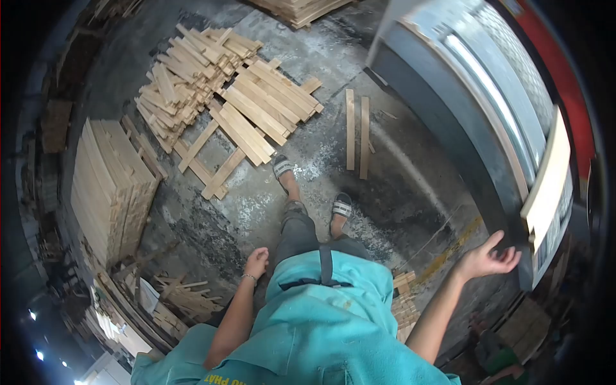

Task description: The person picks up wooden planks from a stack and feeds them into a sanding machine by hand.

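Observation:
My right hand [491, 258] is held out at the right with the palm up, thumb apart and fingers loosely curled; nothing lies in it. It is just below the near end of a pale wooden board [547, 183], which rests on the edge of a grey metal machine [449, 112]. I see a gap between the fingers and the board. My left hand [258, 262] hangs beside my left thigh, its fingers curled in and nothing visible in them.
Loose planks [263, 99] lie heaped on the concrete floor ahead. A tall stack of boards [112, 189] stands at the left. Two narrow strips [357, 135] lie on the floor near my feet. Wood offcuts [186, 298] are at the lower left; a red panel [568, 77] is beyond the machine.

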`<control>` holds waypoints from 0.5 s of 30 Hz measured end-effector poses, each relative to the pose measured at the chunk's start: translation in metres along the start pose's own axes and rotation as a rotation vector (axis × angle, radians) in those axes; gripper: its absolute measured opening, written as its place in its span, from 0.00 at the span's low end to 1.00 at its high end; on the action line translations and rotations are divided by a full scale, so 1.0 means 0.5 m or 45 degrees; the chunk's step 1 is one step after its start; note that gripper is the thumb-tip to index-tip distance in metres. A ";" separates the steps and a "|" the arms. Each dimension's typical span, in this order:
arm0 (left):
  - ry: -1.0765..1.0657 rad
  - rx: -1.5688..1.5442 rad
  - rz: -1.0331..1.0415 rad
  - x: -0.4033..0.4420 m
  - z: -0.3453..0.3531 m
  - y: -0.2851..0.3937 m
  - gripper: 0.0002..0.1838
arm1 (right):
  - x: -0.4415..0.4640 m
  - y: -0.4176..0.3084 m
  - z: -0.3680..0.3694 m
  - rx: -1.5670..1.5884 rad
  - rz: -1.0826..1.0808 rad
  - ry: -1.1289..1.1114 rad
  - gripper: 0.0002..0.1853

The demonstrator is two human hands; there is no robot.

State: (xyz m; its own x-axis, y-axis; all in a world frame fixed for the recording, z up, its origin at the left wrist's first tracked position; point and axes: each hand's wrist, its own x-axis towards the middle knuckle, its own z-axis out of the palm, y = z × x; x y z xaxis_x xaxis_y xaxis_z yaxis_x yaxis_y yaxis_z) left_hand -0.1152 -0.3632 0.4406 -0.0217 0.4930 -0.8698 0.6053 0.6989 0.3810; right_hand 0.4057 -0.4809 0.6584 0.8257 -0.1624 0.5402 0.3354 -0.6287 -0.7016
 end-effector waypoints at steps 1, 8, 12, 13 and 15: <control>0.021 -0.086 -0.096 0.009 -0.009 0.042 0.15 | -0.049 0.010 0.023 0.047 -0.209 -0.094 0.31; 0.029 -0.383 -0.134 0.222 -0.069 0.175 0.15 | -0.454 -0.165 0.285 0.135 -0.124 -1.841 0.15; -0.020 -0.318 -0.121 0.449 -0.070 0.180 0.16 | -0.712 -0.167 0.513 0.042 -0.735 -2.329 0.18; -0.036 -0.245 -0.110 0.511 -0.065 0.160 0.15 | -0.778 -0.150 0.566 -0.035 -0.785 -2.426 0.19; -0.073 -0.083 -0.050 0.663 -0.059 0.134 0.15 | -0.916 -0.107 0.686 -0.172 -0.886 -2.581 0.20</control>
State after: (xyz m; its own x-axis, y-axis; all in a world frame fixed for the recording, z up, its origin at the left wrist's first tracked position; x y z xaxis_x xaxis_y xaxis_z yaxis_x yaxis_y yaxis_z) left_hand -0.1054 -0.1376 0.1871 0.0024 0.4352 -0.9003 0.5519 0.7502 0.3641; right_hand 0.1649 -0.1119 0.2891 -0.1319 0.8263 -0.5475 0.7694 -0.2629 -0.5821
